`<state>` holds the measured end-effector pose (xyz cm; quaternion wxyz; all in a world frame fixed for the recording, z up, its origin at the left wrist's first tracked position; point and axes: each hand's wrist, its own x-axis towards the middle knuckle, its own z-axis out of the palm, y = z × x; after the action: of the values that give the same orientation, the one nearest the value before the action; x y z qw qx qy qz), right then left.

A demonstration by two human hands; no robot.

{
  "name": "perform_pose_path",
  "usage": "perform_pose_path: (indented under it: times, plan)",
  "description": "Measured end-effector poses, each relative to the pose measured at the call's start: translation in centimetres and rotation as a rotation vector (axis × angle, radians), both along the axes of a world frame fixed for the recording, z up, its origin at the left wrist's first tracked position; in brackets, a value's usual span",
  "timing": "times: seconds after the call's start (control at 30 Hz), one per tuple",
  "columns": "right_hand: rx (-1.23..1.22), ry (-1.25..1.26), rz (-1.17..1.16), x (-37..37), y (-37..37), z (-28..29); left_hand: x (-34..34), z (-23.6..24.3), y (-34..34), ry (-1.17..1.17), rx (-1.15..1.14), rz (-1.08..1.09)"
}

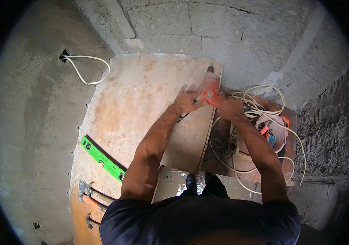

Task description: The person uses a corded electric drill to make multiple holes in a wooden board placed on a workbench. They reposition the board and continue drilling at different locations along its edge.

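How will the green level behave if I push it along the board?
The green level is likely stiff, being one straight bar. Flat-looking sides suggest it would slide rather than roll. Its small vial windows may be fragile.

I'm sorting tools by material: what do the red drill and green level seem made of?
Red drill: probably matt moulded plastic, given its rounded, evenly coloured shell. Green level: perhaps painted metal, given its straight, flat face; plastic is possible.

Tip of drill too small to tell; hammer partly hidden by sleeve
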<state>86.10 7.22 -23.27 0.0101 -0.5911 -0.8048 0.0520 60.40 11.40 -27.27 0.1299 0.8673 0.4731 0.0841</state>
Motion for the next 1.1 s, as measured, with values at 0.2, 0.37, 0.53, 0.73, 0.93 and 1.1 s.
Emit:
perform_pose_path:
  times: [0.2,0.37,0.53,0.73,0.93,1.1]
  plan:
    - [0.079,0.0,0.005,1.6,-0.9,0.7,1.7,1.2,-0.4,0.011,-0.062,-0.019]
    - [0.026,-0.013,-0.012,1.3,-0.6,0.5,1.5,1.1,-0.3,-0.06,-0.049,-0.039]
    - [0.044,0.031,-0.014,1.3,-0.7,0.5,1.6,1.1,-0.3,-0.032,-0.015,-0.021]
    - [0.083,-0.021,0.007,1.8,-0.4,-0.1,1.8,1.5,-0.5,-0.046,-0.059,-0.001]
    - [0.108,0.01,0.031,2.6,-0.1,-0.7,1.8,0.8,-0.5,-0.091,-0.013,-0.006]
    - [0.08,-0.014,0.06,2.8,0.0,-0.2,1.6,0.1,-0.1,-0.071,0.008,0.004]
